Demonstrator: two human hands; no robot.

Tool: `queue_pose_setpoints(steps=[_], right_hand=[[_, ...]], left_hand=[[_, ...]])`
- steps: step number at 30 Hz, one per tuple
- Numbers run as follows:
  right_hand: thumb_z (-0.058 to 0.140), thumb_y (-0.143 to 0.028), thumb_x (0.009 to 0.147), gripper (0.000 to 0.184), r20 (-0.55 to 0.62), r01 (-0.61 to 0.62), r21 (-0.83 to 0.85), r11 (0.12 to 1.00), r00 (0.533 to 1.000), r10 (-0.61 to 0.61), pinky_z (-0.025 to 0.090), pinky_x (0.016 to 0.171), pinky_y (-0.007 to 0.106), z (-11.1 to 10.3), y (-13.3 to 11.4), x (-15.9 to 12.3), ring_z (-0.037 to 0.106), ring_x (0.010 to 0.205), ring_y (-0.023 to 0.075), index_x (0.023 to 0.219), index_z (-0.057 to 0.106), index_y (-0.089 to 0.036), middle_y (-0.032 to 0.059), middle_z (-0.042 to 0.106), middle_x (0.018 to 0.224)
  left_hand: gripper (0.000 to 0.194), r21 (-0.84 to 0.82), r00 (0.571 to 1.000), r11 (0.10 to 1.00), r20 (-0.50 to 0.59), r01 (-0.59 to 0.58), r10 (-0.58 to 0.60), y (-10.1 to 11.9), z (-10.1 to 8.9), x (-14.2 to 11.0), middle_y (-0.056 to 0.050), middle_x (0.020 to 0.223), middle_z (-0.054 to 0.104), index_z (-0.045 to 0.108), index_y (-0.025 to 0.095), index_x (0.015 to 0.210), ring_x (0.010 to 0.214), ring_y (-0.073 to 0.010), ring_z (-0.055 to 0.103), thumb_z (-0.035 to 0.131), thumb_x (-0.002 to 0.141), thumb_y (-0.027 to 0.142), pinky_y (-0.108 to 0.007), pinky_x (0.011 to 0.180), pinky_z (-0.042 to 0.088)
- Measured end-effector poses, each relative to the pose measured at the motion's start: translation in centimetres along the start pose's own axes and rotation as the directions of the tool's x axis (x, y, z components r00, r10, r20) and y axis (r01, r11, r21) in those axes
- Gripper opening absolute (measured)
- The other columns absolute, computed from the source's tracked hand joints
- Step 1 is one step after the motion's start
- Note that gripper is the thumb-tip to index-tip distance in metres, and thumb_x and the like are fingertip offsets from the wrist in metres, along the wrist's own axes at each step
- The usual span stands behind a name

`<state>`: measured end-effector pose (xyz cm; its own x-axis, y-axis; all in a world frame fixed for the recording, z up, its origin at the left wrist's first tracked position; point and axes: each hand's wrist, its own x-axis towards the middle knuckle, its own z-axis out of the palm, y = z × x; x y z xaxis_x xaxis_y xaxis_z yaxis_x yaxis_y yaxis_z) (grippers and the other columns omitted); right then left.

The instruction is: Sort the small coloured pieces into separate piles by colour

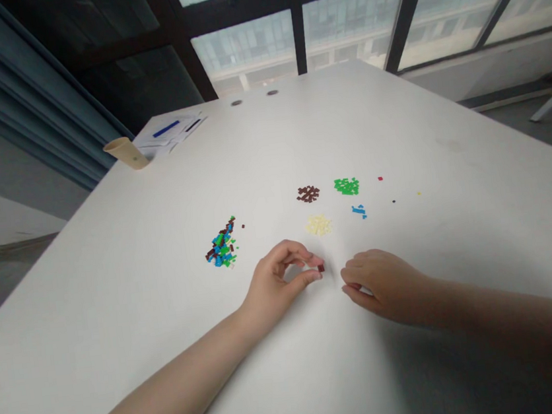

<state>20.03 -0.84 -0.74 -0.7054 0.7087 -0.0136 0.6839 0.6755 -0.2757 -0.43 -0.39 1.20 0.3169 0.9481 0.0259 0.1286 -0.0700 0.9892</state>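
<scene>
Between the thumb and fingertips of my left hand (277,281) is a small dark brown building brick (321,268). My right hand (381,281) hovers just to the right, fingers curled together; whatever they pinch, if anything, is hidden. To the left lies a mixed pile of small bricks (221,246) in blue, green, brown and cream. Beyond my hands are single-colour groups: brown bricks (308,194), green bricks (347,186), cream bricks (318,225) and a few blue bricks (359,211). A lone brown piece (243,226) sits beside the mixed pile.
Single small pieces lie at the right: a red one (380,178), a black one (394,201) and a yellow one (419,193). At the white table's far left stand a beige cup (126,153) and papers with a blue pen (166,128). Windows rise behind.
</scene>
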Motion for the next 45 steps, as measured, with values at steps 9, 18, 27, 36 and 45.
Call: queue_pose_setpoints(steps=[9,18,27,36,45], right_hand=[[0.047,-0.026,0.083,0.014,-0.427,0.108,0.185,0.977,0.904,-0.019,0.031,0.063,0.026,-0.4,-0.2,-0.3,0.043,0.062,0.0121,0.082,0.058,-0.017,0.0009,0.053,0.065],[0.053,-0.021,0.082,0.013,-0.500,0.298,0.177,0.938,0.848,-0.175,0.030,0.066,0.028,-0.1,-0.3,-0.4,0.044,0.064,0.0112,0.092,0.061,-0.021,-0.0011,0.054,0.065],[0.056,-0.022,0.078,0.008,-0.465,0.176,0.249,0.952,0.884,-0.042,0.028,0.070,0.029,-1.0,0.0,0.4,0.049,0.066,0.0119,0.081,0.064,-0.021,-0.0011,0.057,0.065],[0.059,-0.028,0.072,0.014,-0.357,-0.357,0.217,0.908,0.837,0.415,0.029,0.060,0.025,-4.5,6.9,6.6,0.048,0.063,0.0126,0.081,0.069,-0.024,-0.0006,0.055,0.066],[0.057,-0.024,0.071,0.015,-0.241,-0.537,0.095,0.838,0.805,0.543,0.028,0.075,0.037,-3.3,8.6,12.1,0.053,0.077,0.0194,0.078,0.070,-0.026,0.0041,0.065,0.081]], left_hand=[[0.022,-0.106,0.993,0.989,0.069,0.102,-0.095,-0.4,0.3,-0.1,-0.003,0.083,0.067,0.047,0.018,0.083,0.075,-0.0121,0.061,0.065,0.070,0.019,-0.026,0.069,0.046],[0.025,-0.318,0.925,0.896,0.322,0.308,-0.203,-0.8,0.8,-0.1,-0.001,0.072,0.068,0.049,0.016,0.084,0.068,-0.0124,0.062,0.068,0.067,0.015,-0.024,0.066,0.045],[0.020,-0.236,0.940,0.944,0.304,0.230,-0.153,-1.6,0.6,0.4,-0.004,0.082,0.063,0.053,0.015,0.088,0.074,-0.0112,0.057,0.063,0.073,0.024,-0.025,0.071,0.042],[0.023,-0.033,0.910,0.984,0.387,0.176,-0.150,-2.5,0.1,0.7,-0.005,0.081,0.057,0.057,0.014,0.089,0.073,-0.0111,0.049,0.050,0.081,0.034,-0.025,0.072,0.039],[0.024,0.035,0.899,0.986,0.407,0.160,-0.161,-2.5,0.1,0.7,-0.004,0.078,0.057,0.057,0.014,0.089,0.072,-0.0113,0.050,0.051,0.080,0.035,-0.024,0.068,0.038]])
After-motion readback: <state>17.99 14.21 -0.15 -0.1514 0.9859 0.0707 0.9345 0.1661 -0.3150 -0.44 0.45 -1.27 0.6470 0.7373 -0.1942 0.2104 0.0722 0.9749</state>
